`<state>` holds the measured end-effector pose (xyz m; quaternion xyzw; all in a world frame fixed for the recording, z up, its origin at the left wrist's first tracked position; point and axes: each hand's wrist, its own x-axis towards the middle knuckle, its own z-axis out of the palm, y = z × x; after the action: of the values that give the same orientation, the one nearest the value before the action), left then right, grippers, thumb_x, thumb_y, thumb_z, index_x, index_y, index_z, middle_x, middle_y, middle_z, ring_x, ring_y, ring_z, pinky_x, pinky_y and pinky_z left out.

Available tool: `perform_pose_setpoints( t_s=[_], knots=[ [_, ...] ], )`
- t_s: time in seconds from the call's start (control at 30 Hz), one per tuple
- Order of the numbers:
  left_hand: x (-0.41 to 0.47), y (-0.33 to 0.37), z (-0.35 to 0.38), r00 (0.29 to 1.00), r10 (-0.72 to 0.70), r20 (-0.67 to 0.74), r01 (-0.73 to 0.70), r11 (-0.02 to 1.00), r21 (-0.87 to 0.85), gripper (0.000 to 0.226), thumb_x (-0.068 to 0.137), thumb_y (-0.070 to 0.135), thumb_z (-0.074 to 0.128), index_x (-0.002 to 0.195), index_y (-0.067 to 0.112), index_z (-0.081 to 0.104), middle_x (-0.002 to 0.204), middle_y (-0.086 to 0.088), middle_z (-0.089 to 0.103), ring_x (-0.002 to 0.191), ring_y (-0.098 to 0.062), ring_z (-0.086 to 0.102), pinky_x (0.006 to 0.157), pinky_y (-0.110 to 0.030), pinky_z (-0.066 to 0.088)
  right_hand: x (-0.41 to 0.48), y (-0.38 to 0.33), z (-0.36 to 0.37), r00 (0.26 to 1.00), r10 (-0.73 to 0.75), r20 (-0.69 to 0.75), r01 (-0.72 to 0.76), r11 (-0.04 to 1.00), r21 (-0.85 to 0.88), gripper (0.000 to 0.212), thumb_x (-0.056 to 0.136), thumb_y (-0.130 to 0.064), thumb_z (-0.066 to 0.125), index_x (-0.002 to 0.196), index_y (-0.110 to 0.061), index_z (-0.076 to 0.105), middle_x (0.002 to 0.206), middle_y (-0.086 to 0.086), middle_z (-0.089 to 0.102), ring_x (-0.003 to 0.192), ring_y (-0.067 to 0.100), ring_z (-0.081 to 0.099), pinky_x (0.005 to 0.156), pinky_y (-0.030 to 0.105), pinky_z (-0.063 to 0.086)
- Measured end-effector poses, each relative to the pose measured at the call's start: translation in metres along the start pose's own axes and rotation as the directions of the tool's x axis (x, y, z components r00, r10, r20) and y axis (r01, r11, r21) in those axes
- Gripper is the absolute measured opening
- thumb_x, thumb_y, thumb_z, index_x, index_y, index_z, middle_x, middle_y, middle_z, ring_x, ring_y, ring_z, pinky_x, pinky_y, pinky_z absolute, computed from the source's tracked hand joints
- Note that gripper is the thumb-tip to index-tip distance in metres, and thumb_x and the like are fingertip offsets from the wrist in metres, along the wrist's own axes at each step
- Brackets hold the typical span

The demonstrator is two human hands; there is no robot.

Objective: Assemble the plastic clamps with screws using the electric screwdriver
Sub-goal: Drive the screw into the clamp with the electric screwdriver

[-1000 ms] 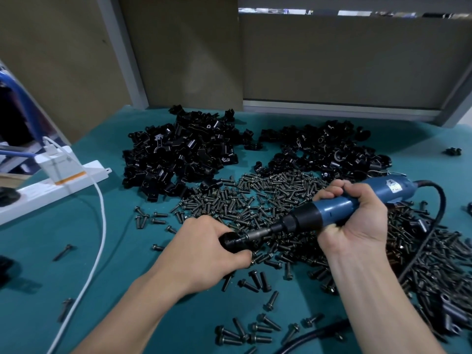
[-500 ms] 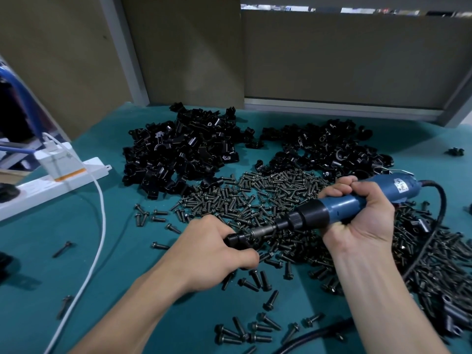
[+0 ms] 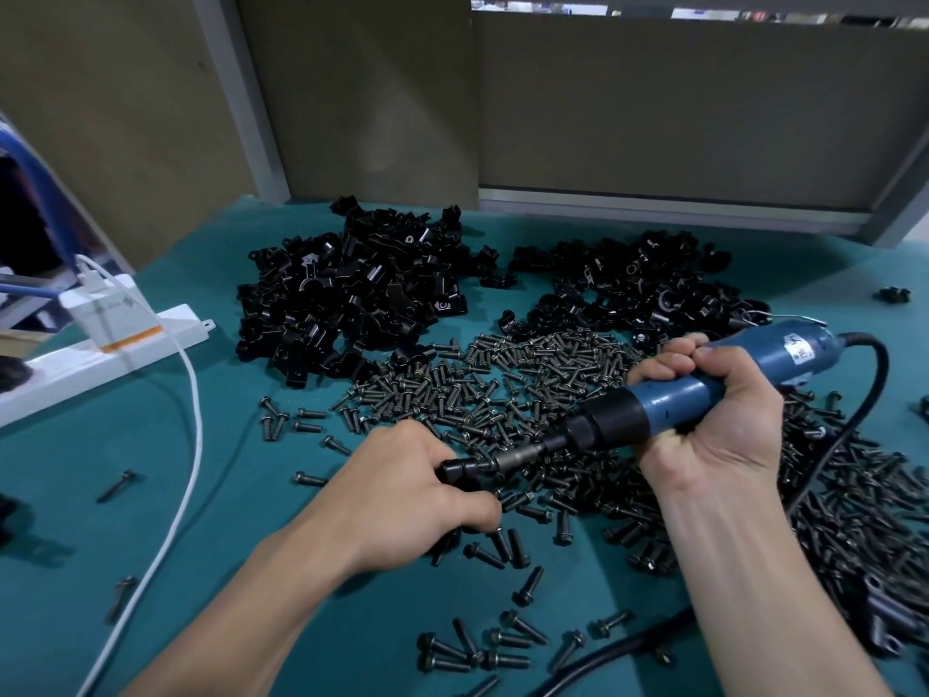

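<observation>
Near the middle, the left hand point(image 3: 402, 495) curls its fingers round a black clamp point(image 3: 454, 469), the right hand point(image 3: 719, 420) grips the electric screwdriver point(image 3: 663, 397) set into it, and the far clamp heaps point(image 3: 352, 294) and loose screws point(image 3: 502, 389) suggest most work remains.

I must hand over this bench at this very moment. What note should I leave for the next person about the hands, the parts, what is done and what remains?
Left hand: grips a black clamp at the tip of the bit, low over the table.
Right hand: grips the screwdriver, which is tilted down to the left with its bit at the clamp.
Parts: the clamp piles lie at the back, and the screws are spread in front of them and to the right.
Done: a screw seems to be going into this clamp. The number finished cannot be told.
Left: finish this clamp, then work through the piles.
</observation>
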<state>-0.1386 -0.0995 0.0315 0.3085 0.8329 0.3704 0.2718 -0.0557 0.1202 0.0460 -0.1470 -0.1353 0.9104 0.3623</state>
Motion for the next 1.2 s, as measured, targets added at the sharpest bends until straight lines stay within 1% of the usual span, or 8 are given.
perform_pose_setpoints(
  t_s=[0.23, 0.3, 0.43, 0.5, 0.67, 0.9, 1.07, 1.2],
  knots=[
    [0.002, -0.004, 0.001, 0.998, 0.04, -0.057, -0.032, 0.991, 0.132, 0.039, 0.059, 0.055, 0.073, 0.052, 0.02, 0.057, 0.044, 0.007, 0.048, 0.041, -0.013, 0.039, 0.044, -0.027, 0.029, -0.001, 0.0, 0.0, 1.0, -0.011, 0.015, 0.012, 0.998, -0.062, 0.018, 0.086, 0.004, 0.044, 0.086, -0.01, 0.055, 0.07, 0.0, 0.056, 0.055, 0.009, 0.05, 0.056, 0.022, 0.047],
    [0.001, -0.004, 0.003, 0.99, 0.074, -0.119, -0.041, 0.966, 0.256, 0.036, 0.062, 0.057, 0.068, 0.055, 0.023, 0.057, 0.042, 0.009, 0.047, 0.039, -0.01, 0.039, 0.041, -0.018, 0.027, -0.001, 0.0, 0.001, 1.0, -0.023, 0.014, 0.024, 0.996, -0.089, 0.018, 0.085, 0.006, 0.045, 0.086, -0.009, 0.057, 0.07, 0.001, 0.057, 0.055, 0.01, 0.051, 0.056, 0.023, 0.047],
    [0.001, -0.005, 0.004, 0.924, 0.225, -0.309, 0.025, 0.772, 0.635, 0.051, 0.067, 0.068, 0.036, 0.061, 0.021, 0.055, 0.043, 0.011, 0.051, 0.044, -0.008, 0.049, 0.048, -0.024, 0.034, 0.0, 0.001, 0.0, 0.999, -0.032, 0.009, 0.033, 0.995, -0.095, 0.018, 0.084, 0.006, 0.047, 0.086, -0.008, 0.058, 0.071, 0.002, 0.057, 0.056, 0.011, 0.052, 0.057, 0.024, 0.048],
    [0.001, -0.006, 0.003, 0.884, 0.302, -0.356, 0.039, 0.712, 0.702, 0.053, 0.068, 0.069, 0.025, 0.059, 0.024, 0.053, 0.043, 0.011, 0.049, 0.045, -0.004, 0.049, 0.047, -0.021, 0.033, 0.0, 0.0, 0.0, 0.999, -0.035, 0.003, 0.036, 0.996, -0.086, 0.018, 0.085, 0.006, 0.046, 0.086, -0.009, 0.058, 0.071, 0.002, 0.058, 0.056, 0.011, 0.053, 0.056, 0.023, 0.048],
    [0.003, -0.011, 0.005, 0.876, 0.34, -0.343, -0.046, 0.766, 0.641, 0.048, 0.067, 0.066, 0.035, 0.061, 0.024, 0.058, 0.044, 0.009, 0.052, 0.045, -0.007, 0.051, 0.05, -0.022, 0.042, -0.001, -0.002, 0.0, 0.999, -0.034, 0.004, 0.034, 0.999, -0.039, 0.017, 0.085, 0.005, 0.047, 0.086, -0.008, 0.058, 0.071, 0.002, 0.058, 0.056, 0.011, 0.053, 0.057, 0.022, 0.048],
    [0.005, -0.014, 0.01, 0.886, 0.347, -0.309, -0.141, 0.834, 0.534, 0.042, 0.067, 0.063, 0.048, 0.067, 0.023, 0.06, 0.058, 0.01, 0.061, 0.063, -0.013, 0.059, 0.05, -0.016, 0.029, -0.002, -0.002, 0.001, 1.0, -0.004, 0.0, 0.004, 0.999, -0.043, 0.016, 0.085, 0.004, 0.047, 0.089, -0.008, 0.057, 0.072, 0.002, 0.058, 0.055, 0.01, 0.053, 0.056, 0.022, 0.049],
    [0.003, -0.011, 0.007, 0.928, 0.28, -0.245, -0.174, 0.909, 0.378, 0.035, 0.066, 0.059, 0.056, 0.07, 0.024, 0.059, 0.05, 0.003, 0.053, 0.043, -0.012, 0.042, 0.045, -0.017, 0.035, -0.002, 0.0, 0.002, 1.0, 0.01, 0.0, -0.01, 1.0, -0.022, 0.015, 0.086, 0.005, 0.048, 0.087, -0.009, 0.055, 0.071, 0.001, 0.057, 0.056, 0.01, 0.052, 0.056, 0.023, 0.049],
    [0.002, -0.009, 0.007, 0.963, 0.197, -0.185, -0.158, 0.965, 0.207, 0.04, 0.067, 0.052, 0.065, 0.067, 0.012, 0.061, 0.049, -0.004, 0.055, 0.04, -0.009, 0.041, 0.042, -0.026, 0.037, -0.002, 0.002, 0.002, 1.0, 0.021, 0.006, -0.021, 0.999, 0.04, 0.015, 0.084, 0.005, 0.049, 0.086, -0.009, 0.052, 0.069, 0.002, 0.056, 0.054, 0.01, 0.052, 0.054, 0.023, 0.05]
  ],
)
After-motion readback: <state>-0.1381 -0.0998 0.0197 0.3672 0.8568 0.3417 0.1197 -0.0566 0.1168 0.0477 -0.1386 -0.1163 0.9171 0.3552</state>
